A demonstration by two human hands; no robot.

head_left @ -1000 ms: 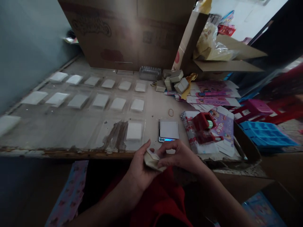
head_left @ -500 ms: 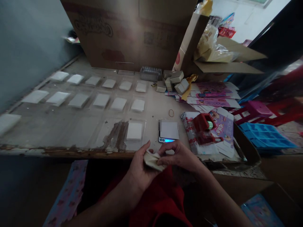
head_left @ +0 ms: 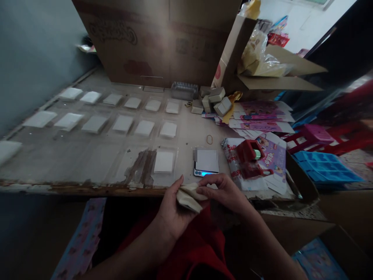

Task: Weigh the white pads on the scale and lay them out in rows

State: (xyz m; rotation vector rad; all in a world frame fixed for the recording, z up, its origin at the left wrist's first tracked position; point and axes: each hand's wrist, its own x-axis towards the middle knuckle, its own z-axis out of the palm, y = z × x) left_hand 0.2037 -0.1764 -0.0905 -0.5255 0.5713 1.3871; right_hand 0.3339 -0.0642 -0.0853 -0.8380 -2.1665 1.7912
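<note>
My left hand point(head_left: 172, 212) is wrapped round a small stack of cream-white sheets point(head_left: 189, 200) just in front of the table's edge. With thumb and fingers, my right hand point(head_left: 224, 190) pinches the upper sheets, which bend away from the lower ones and leave a gap. Directly beyond lies a small digital scale point(head_left: 198, 173) with a lit blue display and a white stack point(head_left: 206, 159) on its plate. To its left, another white stack point(head_left: 163, 161) sits in a clear plastic tray point(head_left: 175, 165). The exact material of the held sheets is hard to tell.
Rows of white stacks point(head_left: 122, 123) in clear trays cover the table's left and back. A rubber band point(head_left: 209, 139) lies behind the scale. Rightward are a red tape dispenser point(head_left: 247, 151), printed purple cartons point(head_left: 262, 112) and blue trays point(head_left: 323, 165). A large cardboard box point(head_left: 157, 42) stands behind.
My right fingers have lifted and spread the upper sheets, so the gap in the held stack is wider. The view has shifted slightly; the things on the table stay put.
</note>
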